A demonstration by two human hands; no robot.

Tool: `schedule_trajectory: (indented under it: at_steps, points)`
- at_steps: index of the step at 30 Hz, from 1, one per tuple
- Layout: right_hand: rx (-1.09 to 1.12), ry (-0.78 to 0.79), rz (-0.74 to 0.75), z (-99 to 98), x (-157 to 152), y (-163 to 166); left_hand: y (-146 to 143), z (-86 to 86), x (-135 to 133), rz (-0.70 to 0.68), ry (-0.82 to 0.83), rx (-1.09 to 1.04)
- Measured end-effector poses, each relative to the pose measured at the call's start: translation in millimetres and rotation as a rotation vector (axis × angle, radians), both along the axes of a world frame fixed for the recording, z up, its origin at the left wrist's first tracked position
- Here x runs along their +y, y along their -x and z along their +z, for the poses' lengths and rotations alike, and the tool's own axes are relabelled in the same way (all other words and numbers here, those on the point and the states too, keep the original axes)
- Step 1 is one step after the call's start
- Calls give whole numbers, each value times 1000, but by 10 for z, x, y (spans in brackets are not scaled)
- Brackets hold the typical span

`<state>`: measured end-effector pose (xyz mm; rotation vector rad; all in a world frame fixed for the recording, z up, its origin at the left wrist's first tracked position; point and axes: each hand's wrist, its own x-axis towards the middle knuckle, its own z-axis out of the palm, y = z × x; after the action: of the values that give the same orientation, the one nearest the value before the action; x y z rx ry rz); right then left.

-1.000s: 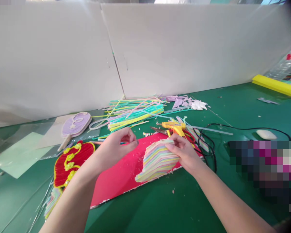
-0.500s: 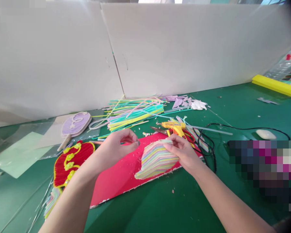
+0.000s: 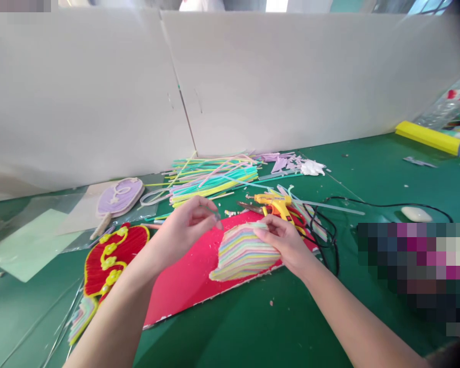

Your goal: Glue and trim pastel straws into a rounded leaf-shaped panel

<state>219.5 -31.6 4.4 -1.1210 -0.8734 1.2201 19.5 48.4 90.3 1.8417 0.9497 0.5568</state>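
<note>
the right hand is gripping the striped pastel piece at its upper edge, the thumb lying on top and the fingers curling behind it. the piece is resting on the red board, near the board's 2 o'clock end, with its lower tip pointing toward 7 o'clock. the left hand is hovering at 10 o'clock of the piece, just beside it but not touching it, with thumb and forefinger pinching together and the other fingers curling in; whether anything tiny is sitting between the fingertips cannot be told. the board is lying aslant on the green table, running from 7 o'clock up to 2 o'clock. at 1 o'clock of the right hand a yellow glue gun is lying on its side, and a black cable is looping at 3 o'clock of that hand. a pile of coloured straws is lying at 12 o'clock of the left hand, close to the white cardboard wall. a red and yellow fan shape is lying at 9 o'clock of the board, touching its edge, and a purple fan shape is sitting at 12 o'clock of that 1.
</note>
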Motion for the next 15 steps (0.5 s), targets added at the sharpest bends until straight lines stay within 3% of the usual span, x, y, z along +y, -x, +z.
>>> schedule_trajectory:
  at_steps: [3,9,15]
  points:
    - [47,19,-78,-49,36,2,-33,-41,9,51,71,-125]
    - [175,-2,-296,-144,149,-28,-34,-184,24,358,78,-147]
    - [330,19,-290,-140,145,-34,92,-480,-189,481,104,-101]
